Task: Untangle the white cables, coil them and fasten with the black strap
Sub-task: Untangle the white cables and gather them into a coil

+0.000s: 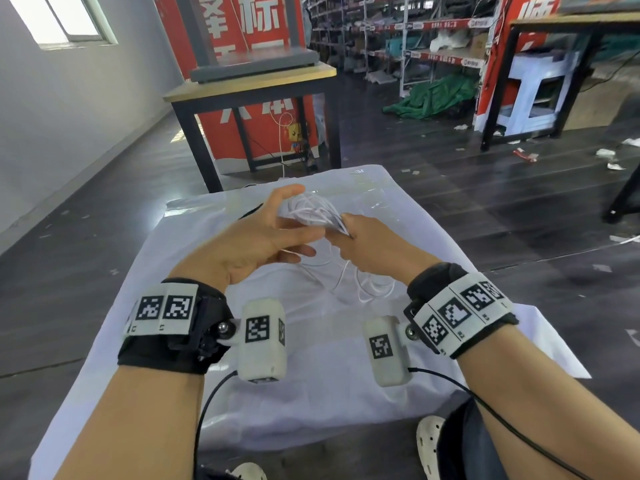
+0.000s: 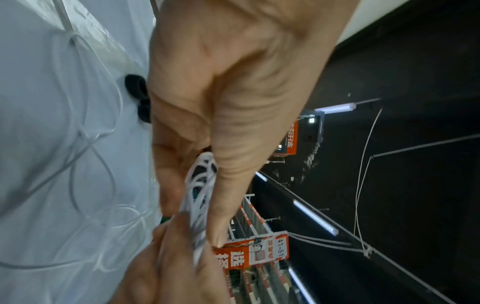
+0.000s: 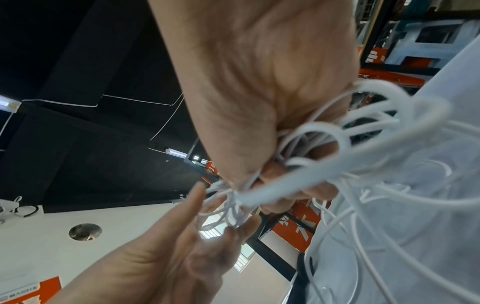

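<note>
A bundle of white cables is held up over the white-clothed table. My right hand grips one end of the loops in a fist, seen close in the right wrist view. My left hand holds the other side of the loops between thumb and fingers. Loose cable strands hang down from the bundle and lie curled on the cloth below my hands. The black strap lies on the cloth just beyond my left hand, partly hidden by it.
A wooden table with a black frame stands just past the far edge, with a red banner behind it. Storage shelves line the back right. Dark floor lies on both sides. My white shoe is under the near edge.
</note>
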A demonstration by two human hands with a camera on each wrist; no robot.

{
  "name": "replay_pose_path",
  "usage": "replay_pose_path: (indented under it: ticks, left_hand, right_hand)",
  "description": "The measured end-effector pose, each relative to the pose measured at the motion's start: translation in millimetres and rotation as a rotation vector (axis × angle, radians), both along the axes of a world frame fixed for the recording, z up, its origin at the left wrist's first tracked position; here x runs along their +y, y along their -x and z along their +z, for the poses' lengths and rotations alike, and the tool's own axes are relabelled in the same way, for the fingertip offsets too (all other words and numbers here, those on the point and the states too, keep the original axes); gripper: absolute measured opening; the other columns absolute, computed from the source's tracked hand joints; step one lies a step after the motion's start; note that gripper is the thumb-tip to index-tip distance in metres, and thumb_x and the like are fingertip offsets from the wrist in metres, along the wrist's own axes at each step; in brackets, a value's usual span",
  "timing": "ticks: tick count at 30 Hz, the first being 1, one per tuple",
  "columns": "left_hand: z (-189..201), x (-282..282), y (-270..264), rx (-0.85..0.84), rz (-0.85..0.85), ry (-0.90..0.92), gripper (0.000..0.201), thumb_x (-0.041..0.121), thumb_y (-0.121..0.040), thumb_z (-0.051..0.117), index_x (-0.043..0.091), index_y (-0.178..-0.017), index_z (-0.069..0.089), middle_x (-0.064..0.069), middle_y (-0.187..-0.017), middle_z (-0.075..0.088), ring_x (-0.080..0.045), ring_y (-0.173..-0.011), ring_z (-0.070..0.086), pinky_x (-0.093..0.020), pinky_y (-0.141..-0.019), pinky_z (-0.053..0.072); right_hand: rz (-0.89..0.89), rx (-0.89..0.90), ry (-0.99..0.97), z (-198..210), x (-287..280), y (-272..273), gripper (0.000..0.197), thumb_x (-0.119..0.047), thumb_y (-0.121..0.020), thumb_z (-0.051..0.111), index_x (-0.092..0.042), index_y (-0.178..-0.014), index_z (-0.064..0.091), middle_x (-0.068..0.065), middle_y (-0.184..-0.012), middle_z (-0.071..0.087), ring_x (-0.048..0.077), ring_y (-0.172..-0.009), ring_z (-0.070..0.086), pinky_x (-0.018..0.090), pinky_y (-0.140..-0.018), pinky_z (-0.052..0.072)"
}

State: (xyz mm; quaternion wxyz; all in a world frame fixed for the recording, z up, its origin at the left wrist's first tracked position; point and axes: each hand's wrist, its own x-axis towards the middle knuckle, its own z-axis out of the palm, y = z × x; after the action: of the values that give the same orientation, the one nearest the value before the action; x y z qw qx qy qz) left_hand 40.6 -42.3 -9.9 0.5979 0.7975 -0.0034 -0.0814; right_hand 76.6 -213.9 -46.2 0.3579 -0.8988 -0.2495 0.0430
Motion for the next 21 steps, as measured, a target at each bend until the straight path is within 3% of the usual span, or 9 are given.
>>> replay_pose_path:
  ticks: [3,6,11,14,16,19,21]
  left_hand:
    - [-4.8,-5.8,-0.6,-0.143,-0.016,-0.141,0.067,0.025,-0.079,0.075,0.043,-0.132,0.039,0.0,-0.104,0.065,-0.011,-0.076,0.068,-0.021,-0.064,0.052]
    - [-7.1,-9.2,-1.3,-0.262,-0.007,-0.166,0.048,0.029,-0.08,0.073,0.035,-0.123,0.051,0.0,-0.089,0.065,-0.01,-0.066,0.061,-0.022,-0.058,0.05]
    - [-8.4,-9.6,-3.1,-0.316,0.074,0.04,0.024,0.009,-0.081,0.073,0.02,-0.097,0.058,-0.001,-0.076,0.061,-0.008,-0.057,0.052,-0.018,-0.047,0.041]
    - [-8.9,-12.8,-5.4,-0.28,0.119,0.18,0.023,-0.001,-0.082,0.068,0.018,-0.086,0.057,-0.001,-0.069,0.06,-0.008,-0.055,0.05,-0.016,-0.046,0.039]
    - [-8.8,-14.5,-6.4,-0.258,0.165,0.28,0.025,-0.004,-0.082,0.066,0.019,-0.082,0.056,0.002,-0.063,0.058,-0.006,-0.053,0.049,-0.015,-0.047,0.04]
    - [-7.9,-15.0,-6.3,-0.259,0.176,0.368,0.024,-0.004,-0.084,0.065,0.017,-0.088,0.055,0.002,-0.062,0.058,-0.005,-0.052,0.05,-0.013,-0.051,0.045]
    - [-7.5,-14.9,-5.5,-0.275,0.165,0.352,0.03,0.0,-0.085,0.066,0.016,-0.104,0.05,-0.003,-0.075,0.062,-0.009,-0.059,0.057,-0.016,-0.06,0.051]
  right_hand:
    - [0.038,0.043,-0.041,2.4,3.0,4.0,0.021,-0.032,-0.1,0.043,-0.015,-0.089,0.049,-0.002,-0.07,0.052,0.015,-0.061,0.051,0.027,-0.057,0.045]
    - [0.068,0.1,-0.11,3.2,5.8,5.5,0.02,-0.034,-0.098,0.047,-0.017,-0.096,0.056,-0.001,-0.07,0.053,0.016,-0.058,0.05,0.026,-0.053,0.046]
    - [0.082,0.149,-0.172,4.9,9.1,7.1,0.03,-0.037,-0.091,0.06,-0.014,-0.109,0.053,-0.001,-0.075,0.056,0.011,-0.058,0.051,0.022,-0.053,0.046]
    - [0.083,0.137,-0.183,4.9,13.5,9.3,0.036,-0.037,-0.088,0.064,-0.013,-0.112,0.051,0.001,-0.079,0.057,0.013,-0.062,0.054,0.029,-0.063,0.051]
    - [0.093,0.135,-0.226,5.6,14.9,11.2,0.03,-0.034,-0.09,0.062,-0.011,-0.105,0.052,0.0,-0.073,0.057,0.011,-0.059,0.054,0.031,-0.065,0.05]
    - [0.157,0.216,-0.339,6.6,12.9,12.1,0.015,-0.023,-0.096,0.054,-0.009,-0.092,0.052,-0.002,-0.063,0.055,0.007,-0.052,0.057,0.021,-0.06,0.044]
    - [0.129,0.285,-0.424,5.0,11.2,9.0,0.014,-0.02,-0.099,0.048,-0.012,-0.087,0.049,-0.002,-0.062,0.052,0.009,-0.053,0.058,0.023,-0.061,0.043]
